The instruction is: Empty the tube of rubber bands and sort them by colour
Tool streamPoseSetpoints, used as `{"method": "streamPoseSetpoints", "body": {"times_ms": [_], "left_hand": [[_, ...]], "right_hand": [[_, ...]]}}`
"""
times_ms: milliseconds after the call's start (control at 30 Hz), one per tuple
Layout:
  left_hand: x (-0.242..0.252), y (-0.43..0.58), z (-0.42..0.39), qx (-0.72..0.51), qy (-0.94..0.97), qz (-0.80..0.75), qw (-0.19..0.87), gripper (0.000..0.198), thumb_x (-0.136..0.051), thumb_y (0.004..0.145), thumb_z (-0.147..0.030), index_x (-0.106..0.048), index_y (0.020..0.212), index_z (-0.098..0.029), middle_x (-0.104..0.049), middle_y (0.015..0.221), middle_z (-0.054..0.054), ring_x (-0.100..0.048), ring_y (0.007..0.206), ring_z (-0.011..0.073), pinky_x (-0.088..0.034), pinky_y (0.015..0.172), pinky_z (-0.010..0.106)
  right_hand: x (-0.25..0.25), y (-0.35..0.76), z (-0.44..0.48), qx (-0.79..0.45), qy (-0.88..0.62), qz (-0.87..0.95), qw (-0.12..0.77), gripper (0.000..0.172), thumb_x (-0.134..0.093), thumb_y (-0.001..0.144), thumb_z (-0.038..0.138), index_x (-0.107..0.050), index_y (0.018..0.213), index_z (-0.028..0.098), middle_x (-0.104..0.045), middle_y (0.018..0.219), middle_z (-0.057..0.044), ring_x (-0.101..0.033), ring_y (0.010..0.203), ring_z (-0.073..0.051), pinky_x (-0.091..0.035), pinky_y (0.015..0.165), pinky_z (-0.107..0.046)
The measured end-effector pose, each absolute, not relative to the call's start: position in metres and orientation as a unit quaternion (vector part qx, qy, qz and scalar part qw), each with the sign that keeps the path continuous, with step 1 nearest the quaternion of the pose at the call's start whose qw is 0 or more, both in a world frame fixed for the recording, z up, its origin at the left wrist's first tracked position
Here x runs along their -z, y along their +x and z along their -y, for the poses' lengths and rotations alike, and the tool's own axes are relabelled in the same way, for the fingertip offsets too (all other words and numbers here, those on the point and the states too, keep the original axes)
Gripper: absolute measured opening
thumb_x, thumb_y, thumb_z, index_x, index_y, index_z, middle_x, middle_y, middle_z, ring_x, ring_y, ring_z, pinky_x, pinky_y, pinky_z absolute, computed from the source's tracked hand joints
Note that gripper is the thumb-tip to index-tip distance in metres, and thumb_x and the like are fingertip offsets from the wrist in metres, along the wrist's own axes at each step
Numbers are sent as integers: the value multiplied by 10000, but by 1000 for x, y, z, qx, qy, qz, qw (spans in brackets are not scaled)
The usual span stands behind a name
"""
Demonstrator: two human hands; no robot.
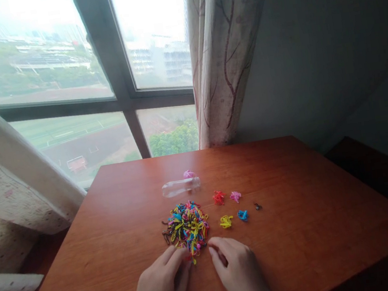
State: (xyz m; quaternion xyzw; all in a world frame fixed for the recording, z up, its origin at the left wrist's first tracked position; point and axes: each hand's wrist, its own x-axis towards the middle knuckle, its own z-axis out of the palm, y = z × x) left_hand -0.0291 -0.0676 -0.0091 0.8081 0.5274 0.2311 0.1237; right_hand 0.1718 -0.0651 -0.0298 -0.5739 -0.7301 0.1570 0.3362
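A pile of small multicoloured bands [186,223] lies on the brown table. My left hand [164,279] touches the pile's near left edge, its fingers closed together; what they pinch is too small to name. At the pile's near right edge is my right hand [236,267], thumb and fingertips drawn together, with any held item hidden. Right of the pile are separate small clusters: red [218,197], pink [236,196], yellow [226,221] and blue [242,215]. A little dark cluster [257,206] sits farthest right.
Behind the pile lies a clear plastic container or bag [181,186] with a pink-purple item [189,174] beside it. The wooden table [301,241] reaches the window [118,98]. Curtains [228,54] hang at both sides.
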Motion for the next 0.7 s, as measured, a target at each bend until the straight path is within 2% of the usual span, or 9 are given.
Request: {"method": "streamPoseSetpoints", "body": {"times_ms": [200, 333, 400, 500, 600, 700], "left_hand": [[9, -30, 68, -266, 796, -529, 125, 157, -530, 915, -253, -621, 1036, -294, -722, 959, -12, -721, 779, 152, -541, 666, 206], [4, -29, 65, -278, 797, -522, 121, 159, -513, 913, -234, -626, 1015, -281, -710, 858, -21, -700, 665, 128, -524, 605, 180], [-1, -26, 60, -273, 804, -518, 100, 187, -493, 917, -232, -627, 1040, -278, -716, 884, -10, -711, 683, 138, -526, 612, 187], [-10, -21, 52, -221, 827, -512, 77, 209, -467, 921, -221, -629, 1040, -277, -718, 940, 14, -729, 738, 171, -525, 617, 214], [-17, -17, 45, -153, 843, -509, 78, 232, -467, 884, -152, -642, 969, -280, -701, 885, 13, -723, 717, 191, -500, 574, 226], [-17, -17, 43, -137, 843, -514, 83, 261, -469, 858, -120, -648, 953, -285, -690, 865, 10, -716, 715, 195, -487, 568, 226]], "right_hand": [[26, 171, 62, -146, -582, 734, 318, 202, -541, 857, 116, -683, 908, 250, -692, 719, 19, -644, 637, -158, -398, 611, -237], [25, 170, 63, -144, -574, 740, 318, 208, -536, 857, 112, -676, 914, 255, -693, 729, 23, -646, 657, -156, -391, 620, -238], [25, 170, 63, -147, -572, 741, 318, 211, -537, 856, 111, -675, 922, 256, -696, 737, 24, -649, 668, -155, -393, 627, -235], [24, 170, 63, -162, -571, 740, 316, 224, -539, 852, 104, -677, 935, 260, -704, 760, 24, -653, 688, -157, -394, 639, -236], [23, 170, 62, -174, -571, 737, 318, 229, -537, 850, 103, -681, 934, 260, -706, 769, 20, -649, 693, -160, -392, 642, -239], [22, 170, 63, -175, -570, 736, 322, 228, -533, 848, 102, -681, 922, 259, -704, 762, 19, -645, 687, -161, -388, 633, -240]]}}
